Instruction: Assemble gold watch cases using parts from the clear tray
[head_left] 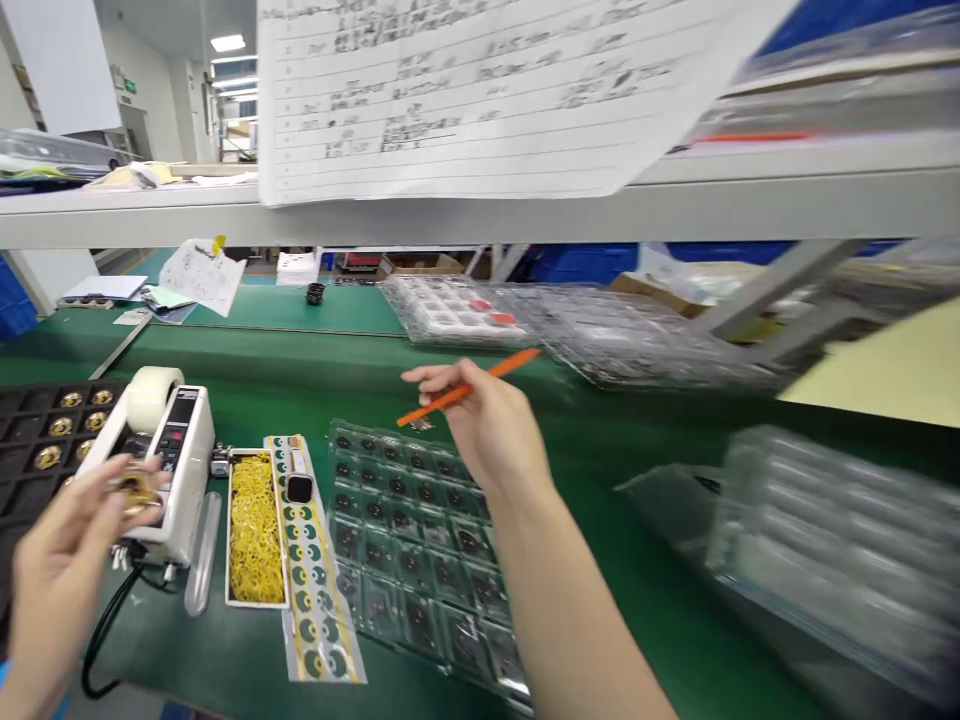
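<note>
My left hand [82,535] is at the left, its fingers closed round a gold ring-shaped part [136,490], in front of a white tape dispenser [184,470]. My right hand [487,420] holds an orange stick [469,388], slanting up to the right, above a clear compartment tray [409,530] with small dark parts in its cells. A narrow white box of yellow rings [253,525] stands between the dispenser and a strip of round stickers [319,590]. On that strip lies a small dark-faced square item [299,488].
A black tray [30,425] holding gold parts is at the far left. Stacked clear trays [832,560] stand at the right, more [465,310] at the back. A metal shelf edge [450,220] crosses above, with a handwritten sheet [480,110] hanging from it.
</note>
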